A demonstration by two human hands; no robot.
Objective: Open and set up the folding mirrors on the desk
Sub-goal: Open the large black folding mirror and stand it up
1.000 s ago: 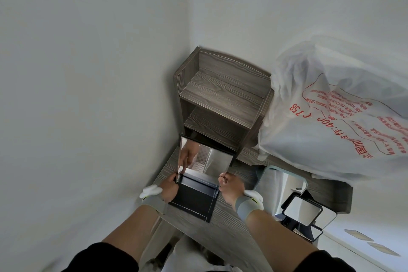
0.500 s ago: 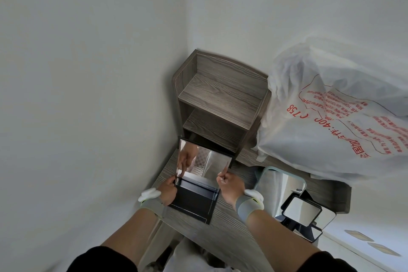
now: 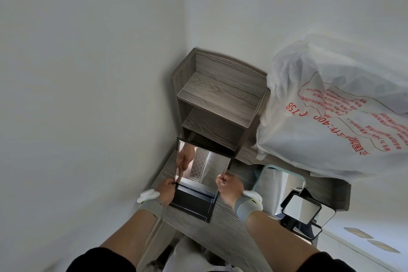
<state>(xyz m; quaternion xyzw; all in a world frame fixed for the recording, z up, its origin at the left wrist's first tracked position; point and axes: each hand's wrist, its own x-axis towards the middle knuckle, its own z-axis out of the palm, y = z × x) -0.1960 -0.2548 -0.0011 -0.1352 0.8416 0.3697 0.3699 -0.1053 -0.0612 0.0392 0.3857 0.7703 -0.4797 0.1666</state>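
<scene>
Mirror (image 3: 204, 166) stood propped on its black base (image 3: 192, 202); my left hand (image 3: 166, 190) and right hand (image 3: 229, 185) pinched its side edges, steadying the tilt.

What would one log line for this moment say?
left hand: pinching black folding mirror left edge | right hand: pinching right edge | mirror: raised, on desk

Folding mirror (image 3: 202, 170) on worktop (image 3: 223, 234) in front of shelf unit (image 3: 218, 104); bag (image 3: 331, 117) right of shelf; two more mirrors (image 3: 302, 207) at right.
</scene>
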